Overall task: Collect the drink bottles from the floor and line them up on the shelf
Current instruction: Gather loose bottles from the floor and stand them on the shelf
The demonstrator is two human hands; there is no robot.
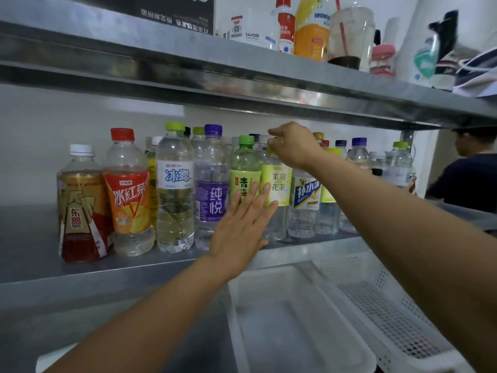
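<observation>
A row of drink bottles stands on the metal shelf (134, 265). My right hand (291, 146) grips the cap and neck of a clear bottle with a pale yellow label (278, 184), which stands upright in the row. My left hand (242, 224) lies flat with straight fingers against the front of that bottle and the green-capped tea bottle (243, 168) beside it. To the left stand a purple-labelled water bottle (211, 189), a blue-labelled water bottle (174, 184), an orange iced-tea bottle (129, 192) and a red and gold bottle (80, 205).
More bottles fill the shelf to the right (357, 162) and behind. The upper shelf (242, 74) holds containers and a jar. Two white plastic baskets (295, 319) (390, 305) sit below the shelf front. A person in a dark shirt (468, 179) stands at far right.
</observation>
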